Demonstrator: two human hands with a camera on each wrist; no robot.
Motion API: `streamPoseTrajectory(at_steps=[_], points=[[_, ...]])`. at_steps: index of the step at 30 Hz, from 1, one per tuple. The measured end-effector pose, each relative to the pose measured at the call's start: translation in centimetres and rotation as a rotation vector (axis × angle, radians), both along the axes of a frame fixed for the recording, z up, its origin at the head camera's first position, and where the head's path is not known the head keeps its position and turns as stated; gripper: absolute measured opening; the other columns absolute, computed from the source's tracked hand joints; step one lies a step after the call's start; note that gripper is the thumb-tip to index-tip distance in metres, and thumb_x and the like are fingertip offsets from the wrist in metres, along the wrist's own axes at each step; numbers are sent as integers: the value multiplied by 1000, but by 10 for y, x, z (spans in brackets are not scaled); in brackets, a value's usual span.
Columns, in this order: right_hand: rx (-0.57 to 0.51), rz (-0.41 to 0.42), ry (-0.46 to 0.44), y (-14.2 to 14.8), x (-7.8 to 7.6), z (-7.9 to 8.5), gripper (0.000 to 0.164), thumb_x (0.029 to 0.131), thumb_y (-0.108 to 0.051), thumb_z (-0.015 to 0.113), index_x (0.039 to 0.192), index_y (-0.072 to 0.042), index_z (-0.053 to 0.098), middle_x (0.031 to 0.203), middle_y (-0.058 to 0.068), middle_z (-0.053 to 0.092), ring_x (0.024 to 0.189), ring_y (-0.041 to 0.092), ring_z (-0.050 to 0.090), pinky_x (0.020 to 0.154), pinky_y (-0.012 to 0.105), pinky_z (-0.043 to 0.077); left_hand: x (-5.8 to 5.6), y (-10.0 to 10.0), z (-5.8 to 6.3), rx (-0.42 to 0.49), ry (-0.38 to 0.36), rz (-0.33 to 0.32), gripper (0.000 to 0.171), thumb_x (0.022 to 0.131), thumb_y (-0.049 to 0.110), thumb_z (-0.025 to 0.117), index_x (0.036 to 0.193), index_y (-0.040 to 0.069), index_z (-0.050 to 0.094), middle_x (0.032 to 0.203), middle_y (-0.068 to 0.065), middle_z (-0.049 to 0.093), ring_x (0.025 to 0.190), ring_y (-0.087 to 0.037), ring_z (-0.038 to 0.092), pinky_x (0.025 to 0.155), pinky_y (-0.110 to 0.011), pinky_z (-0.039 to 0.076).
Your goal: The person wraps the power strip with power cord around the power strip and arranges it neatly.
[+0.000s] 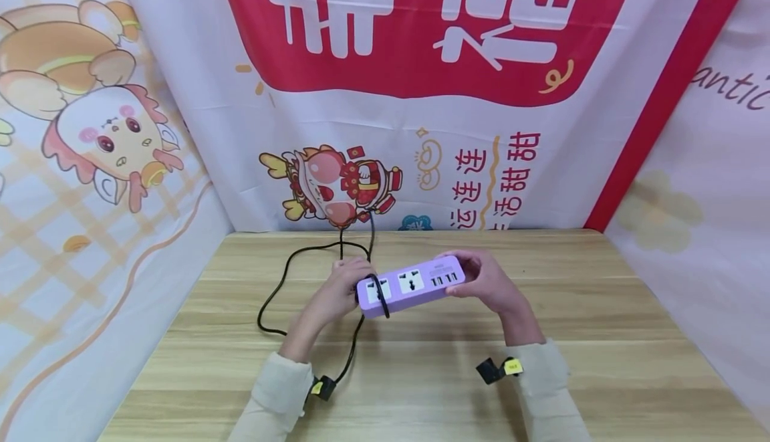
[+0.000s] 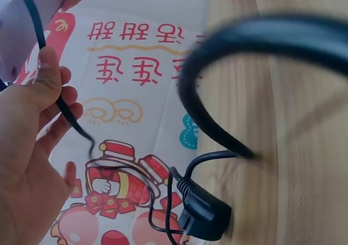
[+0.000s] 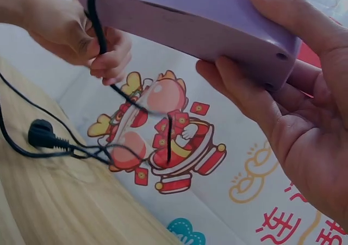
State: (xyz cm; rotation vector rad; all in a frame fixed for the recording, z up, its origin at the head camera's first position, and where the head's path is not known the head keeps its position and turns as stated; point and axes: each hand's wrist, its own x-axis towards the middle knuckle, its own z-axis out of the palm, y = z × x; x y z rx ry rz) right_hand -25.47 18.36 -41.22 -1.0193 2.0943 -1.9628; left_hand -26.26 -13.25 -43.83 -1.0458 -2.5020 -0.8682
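A purple power strip with two white universal sockets and USB ports is held up over the wooden table, tilted. My right hand grips its right end, thumb on one side and fingers on the other, as the right wrist view also shows. At the strip's left end, my left hand pinches the black power cord between thumb and fingers. A loop of that cord passes over the left socket. The cord's black plug lies near the back of the table in the left wrist view.
Loose cord loops across the wooden table left of the strip. A printed cloth backdrop rises at the table's back edge, and cloth walls stand on both sides. Small black devices are strapped at both wrists.
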Motion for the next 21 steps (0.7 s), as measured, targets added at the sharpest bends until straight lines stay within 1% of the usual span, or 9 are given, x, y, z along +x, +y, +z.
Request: streamPoseTrajectory(at_steps=[2, 4, 6, 9, 11, 12, 14, 18, 21], points=[[44, -4, 20, 0, 1, 1, 49, 79, 1, 80, 124, 2, 63, 113, 1, 71, 94, 13, 64, 73, 25, 58, 1, -1, 1, -32, 41, 16, 26, 76, -1, 79, 93, 16, 72, 94, 3, 71, 98, -17, 58, 96, -46, 33], [79, -9, 41, -1, 1, 1, 50, 77, 2, 81, 124, 2, 64, 112, 2, 71, 92, 13, 65, 71, 25, 58, 1, -2, 3, -83, 112, 52, 24, 75, 3, 81, 92, 18, 72, 95, 4, 71, 99, -17, 59, 98, -52, 33], [105, -4, 54, -1, 2, 2, 50, 76, 2, 81, 123, 1, 65, 110, 5, 70, 91, 15, 65, 71, 26, 58, 1, -4, 5, -131, 205, 91, 25, 73, 6, 84, 90, 19, 71, 96, 4, 71, 100, -18, 60, 98, -56, 34], [152, -3, 71, -3, 4, 3, 50, 75, -1, 83, 122, -1, 66, 108, 10, 70, 89, 17, 65, 71, 28, 58, 0, -8, 8, -182, 341, 170, 21, 74, 18, 86, 85, 20, 69, 95, 4, 71, 98, -18, 62, 96, -60, 37], [196, -13, 79, -5, 4, 4, 50, 75, -5, 84, 122, -5, 67, 109, 10, 70, 89, 18, 65, 72, 28, 58, 1, -10, 9, -192, 391, 207, 19, 74, 27, 83, 83, 20, 68, 94, 4, 71, 95, -18, 65, 94, -60, 38], [218, -22, 79, -6, 5, 5, 49, 75, -7, 85, 122, -7, 68, 108, 10, 70, 89, 18, 65, 72, 28, 58, 1, -11, 10, -198, 405, 220, 19, 75, 31, 81, 83, 19, 68, 92, 4, 71, 93, -17, 66, 94, -59, 38], [260, -45, 81, -8, 6, 6, 49, 75, -11, 86, 121, -11, 69, 109, 8, 71, 89, 19, 66, 72, 28, 57, 2, -11, 11, -202, 413, 228, 17, 77, 31, 78, 83, 18, 68, 90, 4, 71, 88, -16, 67, 94, -58, 39], [309, -72, 84, -11, 9, 9, 48, 76, -16, 87, 121, -18, 69, 109, 4, 71, 90, 21, 65, 73, 29, 57, 3, -8, 12, -200, 425, 216, 15, 80, 21, 81, 83, 16, 68, 85, 2, 70, 81, -17, 68, 92, -51, 46], [344, -87, 101, -15, 11, 12, 49, 76, -21, 88, 121, -22, 69, 111, 0, 71, 91, 20, 66, 76, 30, 58, 5, -6, 13, -192, 439, 230, 15, 78, 15, 84, 82, 14, 69, 81, 2, 68, 76, -16, 67, 82, -42, 50]])
